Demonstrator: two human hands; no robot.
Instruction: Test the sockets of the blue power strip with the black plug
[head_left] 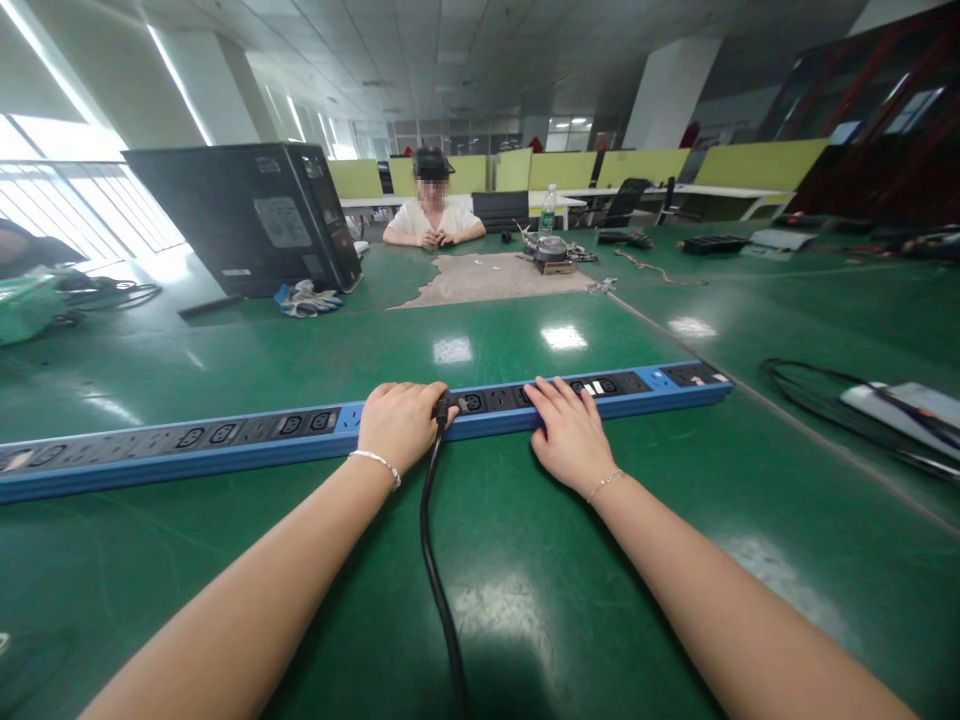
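A long blue power strip (pixel 495 424) with black socket panels lies across the green table in front of me. My left hand (pixel 400 425) is over its middle, closed around a black power plug (pixel 442 406) at one of the sockets. Whether the plug's pins are fully inside the socket is hidden. From the plug a black cable (pixel 429 520) runs down towards the near edge of view. To the right, my right hand (pixel 568 432) rests on the strip with fingers stretched over its top, holding nothing.
A black computer case (pixel 247 215) stands at the back left, with gloves (pixel 306 298) beside it. A person (pixel 433 205) sits across the table. A metal device (pixel 550 248) and bottle (pixel 549 208) are farther back. Black cables (pixel 847 385) lie on the right.
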